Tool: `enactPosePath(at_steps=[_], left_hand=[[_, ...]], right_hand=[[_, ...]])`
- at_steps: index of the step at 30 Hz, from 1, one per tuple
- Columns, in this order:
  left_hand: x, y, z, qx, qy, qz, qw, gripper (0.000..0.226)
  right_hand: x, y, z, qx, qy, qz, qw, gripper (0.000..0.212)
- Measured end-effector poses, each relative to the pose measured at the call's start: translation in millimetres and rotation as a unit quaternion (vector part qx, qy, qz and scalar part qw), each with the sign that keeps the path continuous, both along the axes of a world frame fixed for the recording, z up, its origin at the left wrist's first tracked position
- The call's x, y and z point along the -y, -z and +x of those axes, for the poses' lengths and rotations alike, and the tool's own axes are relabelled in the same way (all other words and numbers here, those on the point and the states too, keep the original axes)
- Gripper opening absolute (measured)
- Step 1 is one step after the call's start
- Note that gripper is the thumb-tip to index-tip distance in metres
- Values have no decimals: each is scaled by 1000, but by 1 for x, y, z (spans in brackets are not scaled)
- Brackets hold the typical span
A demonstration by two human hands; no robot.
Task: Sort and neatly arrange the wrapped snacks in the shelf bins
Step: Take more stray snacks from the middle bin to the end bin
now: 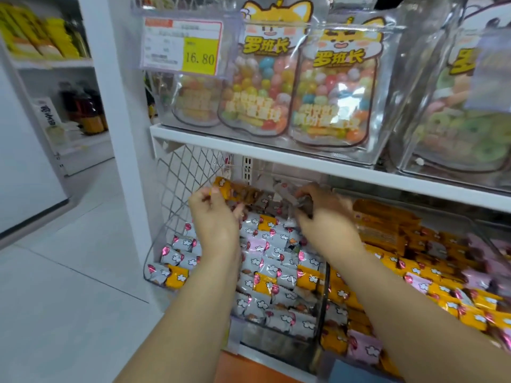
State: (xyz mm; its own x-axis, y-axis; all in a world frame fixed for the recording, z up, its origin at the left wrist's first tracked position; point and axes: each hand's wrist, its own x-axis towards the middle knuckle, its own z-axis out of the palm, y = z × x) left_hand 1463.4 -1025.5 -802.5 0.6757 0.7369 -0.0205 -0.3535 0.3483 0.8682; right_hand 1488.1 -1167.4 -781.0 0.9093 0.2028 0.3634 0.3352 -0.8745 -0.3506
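Observation:
A clear bin (pixel 322 305) on the lower shelf holds several small wrapped snacks (pixel 272 268), mostly grey-white, a few orange and pink. My left hand (pixel 218 219) is raised over the bin's back left and pinches orange wrapped snacks (pixel 235 190). My right hand (pixel 323 217) reaches into the back of the same bin, fingers curled round grey wrapped snacks (pixel 287 194). A neighbouring bin to the right holds mostly orange snacks (pixel 409 261) with some pink ones (pixel 365 348).
A white shelf board (pixel 276 150) hangs low just above both hands, carrying bags of coloured candy balls (pixel 265 78) and a price tag (pixel 184 47). Wire mesh (pixel 179 183) closes the shelf's left end. White floor and another shelf unit lie to the left.

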Motion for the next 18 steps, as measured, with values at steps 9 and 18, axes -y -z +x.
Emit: enactPosePath(at_steps=[9,18], left_hand=[[-1,-2,-30,25,0,-17,1000,10],[24,-16,-55,16,24,-19,999,14]], right_hand=[[-26,9,27,-15,-75,-206,975,60],[-1,-12,-34,-48,-176,30,983,61]])
